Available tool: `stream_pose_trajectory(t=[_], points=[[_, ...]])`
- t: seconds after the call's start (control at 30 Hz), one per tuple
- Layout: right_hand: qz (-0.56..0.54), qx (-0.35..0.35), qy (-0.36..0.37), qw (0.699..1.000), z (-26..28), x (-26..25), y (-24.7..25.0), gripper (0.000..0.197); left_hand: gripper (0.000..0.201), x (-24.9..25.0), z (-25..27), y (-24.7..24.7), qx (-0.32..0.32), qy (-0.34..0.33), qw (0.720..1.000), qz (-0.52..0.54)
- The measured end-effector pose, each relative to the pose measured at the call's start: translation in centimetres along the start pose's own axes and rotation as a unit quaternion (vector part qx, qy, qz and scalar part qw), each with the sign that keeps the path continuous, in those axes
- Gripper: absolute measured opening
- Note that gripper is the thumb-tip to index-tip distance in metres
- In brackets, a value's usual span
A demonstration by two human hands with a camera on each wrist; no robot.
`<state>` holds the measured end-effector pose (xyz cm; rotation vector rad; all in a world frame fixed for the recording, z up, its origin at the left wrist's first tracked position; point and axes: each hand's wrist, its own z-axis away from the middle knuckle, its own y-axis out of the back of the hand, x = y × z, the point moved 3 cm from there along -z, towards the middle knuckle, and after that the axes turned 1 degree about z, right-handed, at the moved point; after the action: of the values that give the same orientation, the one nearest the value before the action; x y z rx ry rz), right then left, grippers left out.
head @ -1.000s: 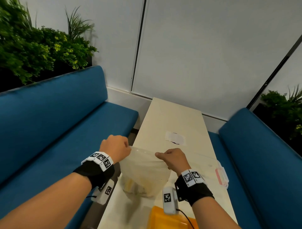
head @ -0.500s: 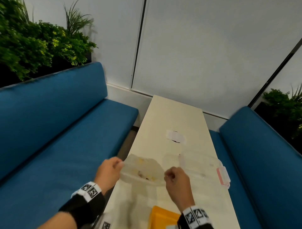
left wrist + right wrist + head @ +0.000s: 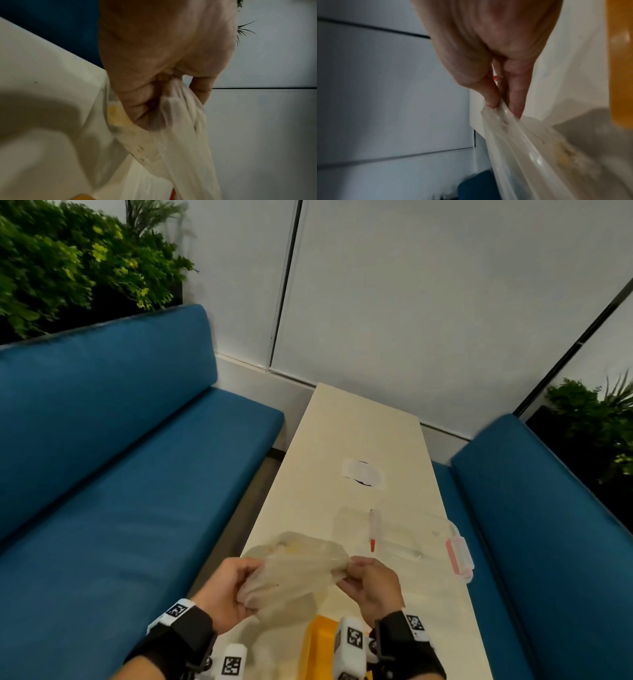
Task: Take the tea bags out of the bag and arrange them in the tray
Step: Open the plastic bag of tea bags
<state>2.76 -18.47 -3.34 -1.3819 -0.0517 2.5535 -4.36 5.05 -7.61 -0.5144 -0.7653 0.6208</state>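
Note:
A thin translucent plastic bag (image 3: 298, 566) is stretched between both hands above the near end of the cream table (image 3: 359, 440). Yellowish tea bags (image 3: 291, 547) show faintly through its far part. My left hand (image 3: 236, 587) grips the bag's left edge with curled fingers (image 3: 144, 102). My right hand (image 3: 363, 577) pinches the right edge between thumb and fingers (image 3: 513, 94). The bag (image 3: 530, 155) hangs away from that pinch, yellow bits inside it. A yellow tray (image 3: 320, 645) lies at the table's near edge, below and between my wrists, partly hidden.
A clear plastic container (image 3: 404, 539) with a pink clip (image 3: 457, 554) lies on the table right of the bag, a red-tipped thing (image 3: 372, 530) in it. A white patch (image 3: 363, 474) sits farther up. Blue benches (image 3: 120, 474) flank the table; plants stand behind.
Both hands have come down and toward me with the bag. The bag hung upright between them a second ago; now it lies tipped flatter, stretched sideways, its contents at the far end.

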Motion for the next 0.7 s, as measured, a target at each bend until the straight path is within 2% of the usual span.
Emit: stream_pose_trajectory(t=[0.07,0.13,0.23,0.3,0.37,0.43,0.5,0.57,0.6,0.67,0.7], points=[[-0.058,-0.057,-0.048,0.996,-0.1,0.3,-0.6,0.020,0.039,0.1,-0.1,0.2,-0.005,0.004,1.000,0.004],[-0.082,-0.082,-0.092,0.989,-0.2,0.7,-1.1,0.017,0.034,0.5,-0.1,0.3,-0.003,-0.009,0.999,0.031],[-0.078,-0.068,-0.133,0.986,-0.2,1.5,-1.7,0.019,0.021,1.2,-0.3,0.4,0.003,-0.034,0.994,0.101],[-0.049,-0.050,-0.129,0.989,0.0,2.1,-2.2,0.023,0.024,1.6,-0.4,0.3,0.020,-0.066,0.990,0.126],[-0.036,-0.053,-0.115,0.991,0.7,2.5,-2.6,0.024,0.034,2.0,-0.2,-0.1,0.028,-0.090,0.987,0.133],[-0.015,-0.103,-0.087,0.991,1.6,2.4,-3.5,0.030,0.039,2.0,-0.8,0.2,0.046,-0.104,0.986,0.120],[0.087,-0.137,-0.018,0.987,1.8,2.3,-4.3,0.027,0.053,2.0,-1.3,0.9,0.065,-0.118,0.986,0.102],[0.240,-0.104,0.059,0.963,1.3,2.7,-4.5,0.028,0.068,1.7,-1.4,0.9,0.050,-0.130,0.988,0.065],[0.297,-0.075,0.090,0.948,1.1,2.6,-4.7,0.025,0.066,1.5,-1.2,0.6,0.044,-0.139,0.989,0.040],[0.349,-0.029,0.126,0.928,0.8,2.4,-5.3,0.013,0.057,1.1,-0.4,0.4,0.054,-0.188,0.980,-0.028],[0.352,-0.014,0.131,0.927,0.5,2.4,-5.5,0.017,0.065,0.9,-0.3,0.6,0.064,-0.218,0.970,-0.086]])
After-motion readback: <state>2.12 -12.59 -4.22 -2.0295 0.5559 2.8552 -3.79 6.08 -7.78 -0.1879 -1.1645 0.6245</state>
